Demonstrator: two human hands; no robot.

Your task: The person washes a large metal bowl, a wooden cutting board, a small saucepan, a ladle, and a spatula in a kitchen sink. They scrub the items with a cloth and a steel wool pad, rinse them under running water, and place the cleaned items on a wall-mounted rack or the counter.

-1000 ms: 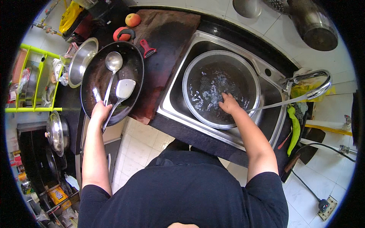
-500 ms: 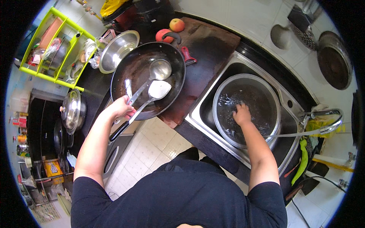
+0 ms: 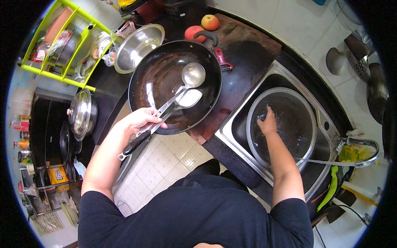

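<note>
- Dark kitchen counter [image 3: 235, 156] runs along a tiled wall, with a brown board [image 3: 252, 49] to the right of the wok [image 3: 163, 68].
- Wide and shallow, the wok takes both tool heads at once; its near rim appears to overhang the counter edge, which brings it close to the body.
- Inside the wok lie the heads of a ladle [image 3: 193, 75] and a spatula [image 3: 190, 98], while their handles cross its near rim, presumably so one hand can reach both.
- Over that rim, the left hand [image 3: 147, 119] grips the two handles together, fingers curled round them; being so close, they are likely easy to hold as a pair.
- Well to the wok's right, a steel sink [image 3: 224, 133] surrounds a round basin [image 3: 249, 126] of water; the sink walls would likely catch spills.
- Over the basin, the right hand [image 3: 269, 125] has thumb and forefinger apart, its fingertips at the water; whether it holds anything I cannot tell.
- Beyond the basin from the wok, a tap [image 3: 370, 157] arches out; a pale line, probably water, joins it to the basin.
- Just beyond the wok's far handle sit two apples [image 3: 210, 22], with a red peeler [image 3: 221, 57] beside its rim.
</note>
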